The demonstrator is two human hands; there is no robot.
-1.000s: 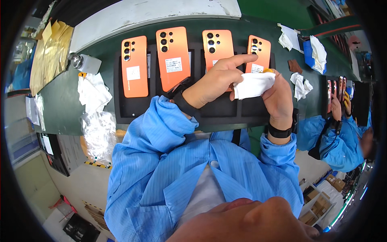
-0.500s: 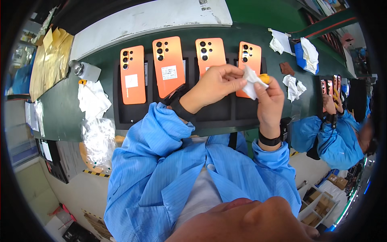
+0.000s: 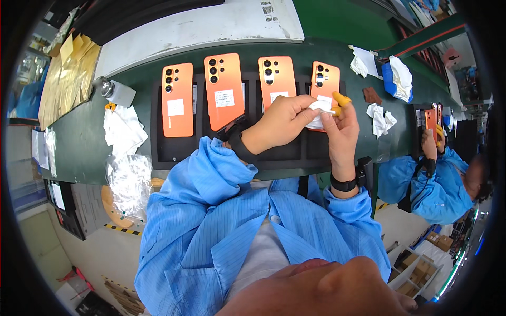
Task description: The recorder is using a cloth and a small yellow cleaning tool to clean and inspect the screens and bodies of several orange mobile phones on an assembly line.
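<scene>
Both hands hold a small white cloth [image 3: 318, 107] in front of me. My left hand [image 3: 278, 124] pinches one side of it between thumb and fingers. The other side is gripped by my right hand [image 3: 343, 131], which wears yellow finger cots [image 3: 341, 99]. Under the cloth lies an orange phone [image 3: 326, 79], the rightmost in a row of such phones, all back up with a white label. My left hand covers the lower end of the phone [image 3: 275, 80] beside it. Two more, a phone [image 3: 223, 114] and the leftmost phone [image 3: 177, 88], rest further left on a black tray [image 3: 202, 147].
To the left stand a dispenser bottle [image 3: 120, 94], a white cloth [image 3: 124, 130] and a clear plastic bag [image 3: 129, 181]. On the right are a crumpled cloth [image 3: 381, 120], a brown pad [image 3: 372, 95] and a blue box [image 3: 396, 79]. A co-worker [image 3: 440, 181] handles similar phones further right.
My hands have lowered slightly, and the cloth is now bunched between them instead of standing up. The view has shifted a little. The co-worker's hands have moved.
</scene>
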